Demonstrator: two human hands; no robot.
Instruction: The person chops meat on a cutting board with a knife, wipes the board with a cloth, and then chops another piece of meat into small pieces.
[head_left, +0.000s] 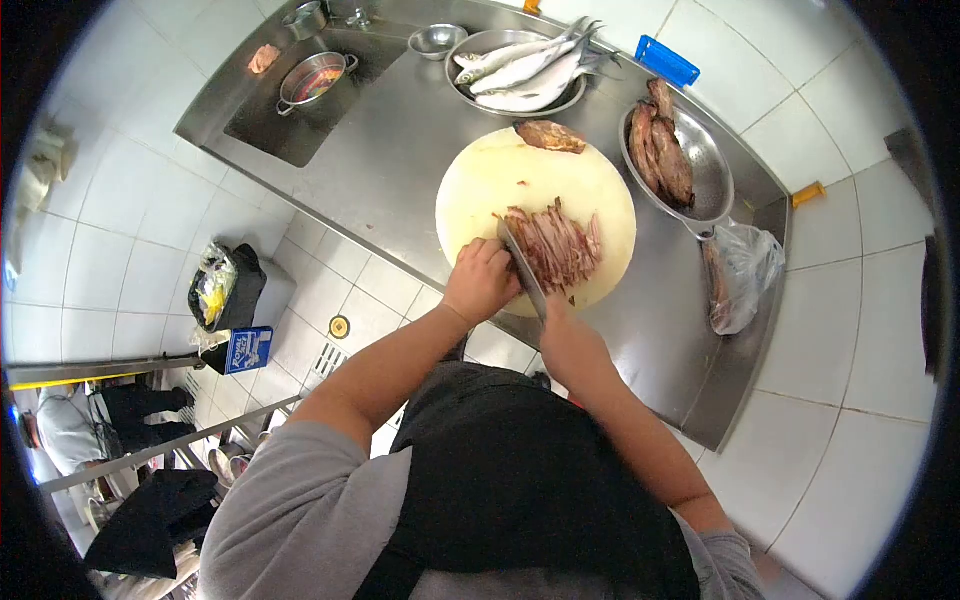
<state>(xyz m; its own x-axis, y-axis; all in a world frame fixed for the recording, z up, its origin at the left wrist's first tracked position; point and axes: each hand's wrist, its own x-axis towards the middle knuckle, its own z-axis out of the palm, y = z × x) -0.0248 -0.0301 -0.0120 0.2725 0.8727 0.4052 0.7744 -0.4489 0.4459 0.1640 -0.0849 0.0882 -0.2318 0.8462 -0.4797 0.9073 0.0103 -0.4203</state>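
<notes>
My right hand (572, 345) is closed round the handle of a knife (524, 268), whose blade points away from me over a round cream cutting board (475, 185). Just left of the blade, my left hand (482, 280) has its fingers bent and pressed down on the board; what lies under them is hidden. Thin strips of reddish-brown meat (560, 250) lie in a heap on the right side of the blade. One dark browned piece of meat (550, 137) rests near the far edge of the board.
Behind the board, a metal bowl (462, 98) holds whole fish. To the right are a metal bowl (715, 165) with browned meat and a plastic bag (745, 275). A sink (260, 135) is at the left. A person (70, 430) stands far off at the lower left.
</notes>
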